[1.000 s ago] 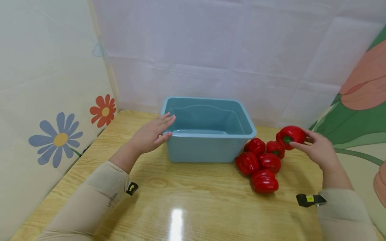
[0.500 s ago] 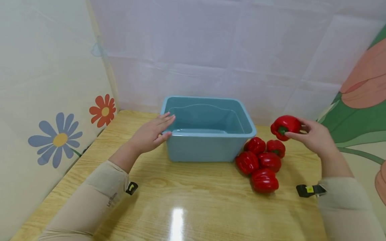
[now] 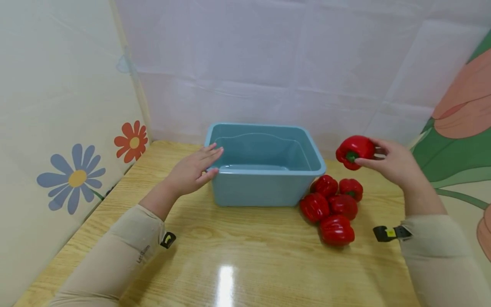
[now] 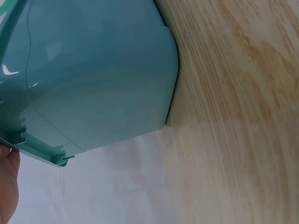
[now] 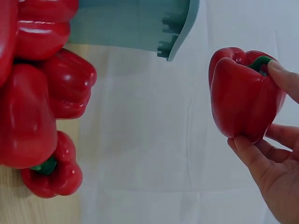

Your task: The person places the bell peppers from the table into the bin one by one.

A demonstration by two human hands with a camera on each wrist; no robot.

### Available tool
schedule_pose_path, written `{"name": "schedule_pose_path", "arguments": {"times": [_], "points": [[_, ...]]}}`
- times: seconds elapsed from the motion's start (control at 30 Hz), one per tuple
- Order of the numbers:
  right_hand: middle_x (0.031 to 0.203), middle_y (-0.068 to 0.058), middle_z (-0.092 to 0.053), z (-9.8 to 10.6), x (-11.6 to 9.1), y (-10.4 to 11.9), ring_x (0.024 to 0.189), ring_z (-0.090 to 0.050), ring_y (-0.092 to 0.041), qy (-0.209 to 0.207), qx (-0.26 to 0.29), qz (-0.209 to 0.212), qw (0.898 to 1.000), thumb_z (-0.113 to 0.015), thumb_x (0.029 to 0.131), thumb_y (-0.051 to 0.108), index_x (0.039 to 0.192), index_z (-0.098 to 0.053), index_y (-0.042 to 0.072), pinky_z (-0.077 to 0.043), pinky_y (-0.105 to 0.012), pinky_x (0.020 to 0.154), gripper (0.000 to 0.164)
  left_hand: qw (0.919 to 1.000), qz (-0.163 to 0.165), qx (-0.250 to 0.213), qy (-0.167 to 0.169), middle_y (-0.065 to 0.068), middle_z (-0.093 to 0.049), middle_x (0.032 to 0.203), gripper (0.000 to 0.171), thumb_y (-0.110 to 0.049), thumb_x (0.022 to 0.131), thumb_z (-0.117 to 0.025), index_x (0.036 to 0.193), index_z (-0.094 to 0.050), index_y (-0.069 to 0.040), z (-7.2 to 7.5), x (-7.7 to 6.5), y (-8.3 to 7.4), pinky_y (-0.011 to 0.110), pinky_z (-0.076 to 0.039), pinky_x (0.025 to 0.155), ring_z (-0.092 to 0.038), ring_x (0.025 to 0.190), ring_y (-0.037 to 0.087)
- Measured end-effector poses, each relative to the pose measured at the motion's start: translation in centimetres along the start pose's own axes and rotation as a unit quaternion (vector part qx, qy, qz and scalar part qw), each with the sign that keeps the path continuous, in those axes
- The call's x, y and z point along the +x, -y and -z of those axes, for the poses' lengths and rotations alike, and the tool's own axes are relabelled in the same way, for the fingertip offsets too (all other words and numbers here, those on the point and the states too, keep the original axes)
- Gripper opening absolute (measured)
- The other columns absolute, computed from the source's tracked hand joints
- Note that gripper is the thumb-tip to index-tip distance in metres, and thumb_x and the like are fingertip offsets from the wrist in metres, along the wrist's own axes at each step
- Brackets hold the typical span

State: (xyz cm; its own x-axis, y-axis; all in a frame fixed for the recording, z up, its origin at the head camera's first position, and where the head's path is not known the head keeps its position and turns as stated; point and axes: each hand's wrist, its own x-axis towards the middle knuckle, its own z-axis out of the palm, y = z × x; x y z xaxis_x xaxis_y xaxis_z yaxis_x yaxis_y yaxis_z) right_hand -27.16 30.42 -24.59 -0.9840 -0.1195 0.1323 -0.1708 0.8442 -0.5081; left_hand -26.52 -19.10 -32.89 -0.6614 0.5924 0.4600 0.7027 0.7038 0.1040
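Peppers [image 3: 342,207], five of them, glossy, lobed and red, lay clustered on the wood-grained table [image 3: 264,238] just beside the right end of a smooth blue-green bin [image 3: 261,189], whose left rim the left hand [image 3: 189,170] touched with extended fingers. Beyond them, the right hand [image 3: 397,164] pinched a sixth pepper [image 3: 354,149], green stem [image 5: 261,62] near the thumb; it had risen clear of the cluster and shifted toward the bin, suggesting a completed lift, before a creased pale sheet [image 3: 264,64].
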Motion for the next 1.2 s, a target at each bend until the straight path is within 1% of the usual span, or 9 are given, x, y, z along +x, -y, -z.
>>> {"name": "schedule_pose_path", "arguments": {"times": [0.13, 0.33, 0.57, 0.77, 0.9, 1.1, 1.2], "points": [[0.134, -0.025, -0.041, 0.0, 0.2, 0.8, 0.117, -0.04, -0.042, -0.006, 0.009, 0.017, 1.0, -0.063, 0.077, 0.056, 0.144, -0.029, 0.008, -0.042, -0.058, 0.082, 0.089, 1.0, 0.003, -0.001, -0.002, 0.011, -0.035, 0.144, 0.057, -0.038, 0.096, -0.042, 0.142, -0.033, -0.007, -0.1, 0.0, 0.0, 0.047, -0.024, 0.108, -0.024, 0.136, 0.026], [0.134, -0.023, -0.04, -0.2, 0.5, 1.7, 0.116, -0.042, -0.042, -0.009, 0.013, 0.037, 0.999, -0.064, 0.078, 0.052, 0.142, -0.032, 0.007, -0.043, -0.058, 0.083, 0.085, 1.0, 0.001, -0.002, -0.006, 0.011, -0.036, 0.144, 0.057, -0.039, 0.096, -0.04, 0.142, -0.032, -0.007, -0.3, 0.0, 0.0, 0.046, -0.024, 0.108, -0.024, 0.136, 0.026], [0.131, -0.022, -0.044, -0.9, 1.0, 2.8, 0.113, -0.045, -0.041, 0.002, 0.021, 0.064, 0.998, -0.066, 0.079, 0.047, 0.14, -0.036, 0.006, -0.045, -0.056, 0.084, 0.079, 1.0, 0.001, -0.002, -0.005, 0.01, -0.035, 0.144, 0.057, -0.039, 0.096, -0.041, 0.143, -0.03, -0.009, -0.3, 0.0, 0.1, 0.046, -0.023, 0.108, -0.023, 0.137, 0.025], [0.132, -0.021, -0.044, -1.5, 1.3, 4.0, 0.113, -0.046, -0.041, 0.008, 0.016, 0.07, 0.997, -0.066, 0.078, 0.049, 0.14, -0.035, 0.007, -0.045, -0.055, 0.085, 0.082, 1.0, 0.006, -0.002, -0.003, 0.009, -0.035, 0.144, 0.057, -0.039, 0.096, -0.041, 0.143, -0.031, -0.01, -0.3, -0.1, 0.1, 0.046, -0.024, 0.108, -0.023, 0.137, 0.025], [0.133, -0.02, -0.043, -2.0, 1.5, 4.8, 0.114, -0.046, -0.04, 0.019, 0.015, 0.077, 0.997, -0.067, 0.078, 0.049, 0.141, -0.034, 0.006, -0.045, -0.054, 0.086, 0.083, 1.0, 0.005, -0.003, -0.004, 0.01, -0.035, 0.144, 0.056, -0.039, 0.096, -0.041, 0.143, -0.03, -0.009, -0.2, 0.0, -0.2, 0.047, -0.024, 0.108, -0.023, 0.137, 0.025], [0.131, -0.015, -0.045, -2.9, 2.1, 5.6, 0.112, -0.048, -0.036, 0.026, 0.025, 0.093, 0.995, -0.068, 0.076, 0.049, 0.139, -0.038, 0.009, -0.047, -0.05, 0.085, 0.08, 0.9998, -0.001, -0.012, -0.014, 0.011, -0.036, 0.143, 0.055, -0.037, 0.096, -0.041, 0.142, -0.032, -0.007, -0.1, 0.2, -0.4, 0.046, -0.023, 0.108, -0.024, 0.136, 0.027], [0.129, -0.014, -0.046, -3.3, 2.4, 5.8, 0.111, -0.049, -0.035, 0.027, 0.035, 0.102, 0.994, -0.07, 0.076, 0.046, 0.138, -0.039, 0.009, -0.048, -0.049, 0.085, 0.078, 0.9998, 0.0, -0.011, -0.015, 0.011, -0.036, 0.143, 0.055, -0.038, 0.097, -0.04, 0.141, -0.034, -0.005, -0.2, 0.2, -0.4, 0.045, -0.022, 0.109, -0.024, 0.136, 0.026]]}}
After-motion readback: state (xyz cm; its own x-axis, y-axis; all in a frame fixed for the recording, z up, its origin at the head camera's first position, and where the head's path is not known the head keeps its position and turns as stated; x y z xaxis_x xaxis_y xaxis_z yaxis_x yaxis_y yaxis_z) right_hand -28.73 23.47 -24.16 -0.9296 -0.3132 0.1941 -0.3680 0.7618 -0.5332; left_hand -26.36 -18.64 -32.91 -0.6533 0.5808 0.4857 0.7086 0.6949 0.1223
